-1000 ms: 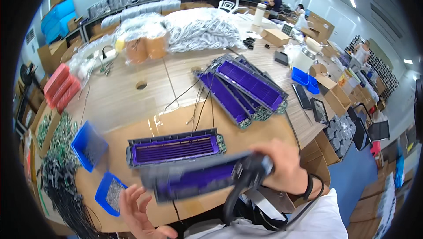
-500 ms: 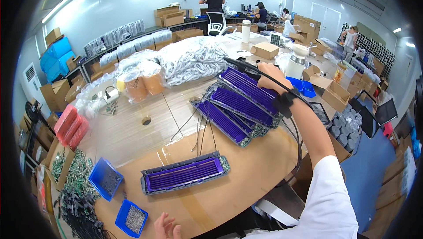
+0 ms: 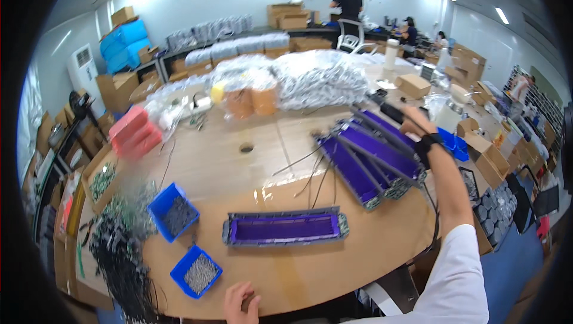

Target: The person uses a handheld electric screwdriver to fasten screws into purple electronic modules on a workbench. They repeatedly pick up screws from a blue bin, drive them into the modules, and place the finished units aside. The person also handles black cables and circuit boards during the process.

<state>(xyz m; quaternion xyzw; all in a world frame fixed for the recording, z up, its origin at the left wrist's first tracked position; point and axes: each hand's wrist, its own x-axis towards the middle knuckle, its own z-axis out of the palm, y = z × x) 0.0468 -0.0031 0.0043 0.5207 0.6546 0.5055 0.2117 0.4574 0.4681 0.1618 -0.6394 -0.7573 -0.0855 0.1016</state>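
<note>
My right hand [image 3: 416, 122] reaches out over a stack of purple-and-grey slatted panels [image 3: 376, 163], closed round a black corded electric screwdriver [image 3: 389, 110]. Its cable runs back past my wrist. My left hand [image 3: 242, 301] hovers at the near table edge, fingers loosely bent and thumb apart, with nothing in it. A single purple panel in a grey frame [image 3: 285, 228] lies in front of me, a green circuit board at its right end and thin wires behind it. Close to my left hand stands a blue bin of small metal screws [image 3: 200, 273].
Another blue bin [image 3: 173, 212] holds dark small parts. Black cables [image 3: 122, 276] and circuit boards pile up at left, near pink packets [image 3: 136, 133]. Bagged white cables [image 3: 322, 79] and orange rolls [image 3: 250, 100] line the back. Cardboard boxes stand at right; people work farther off.
My view has turned left, shifting the scene rightward. The screwdriver in my right hand now shows more clearly over the stack. My left hand has come farther over the near table edge.
</note>
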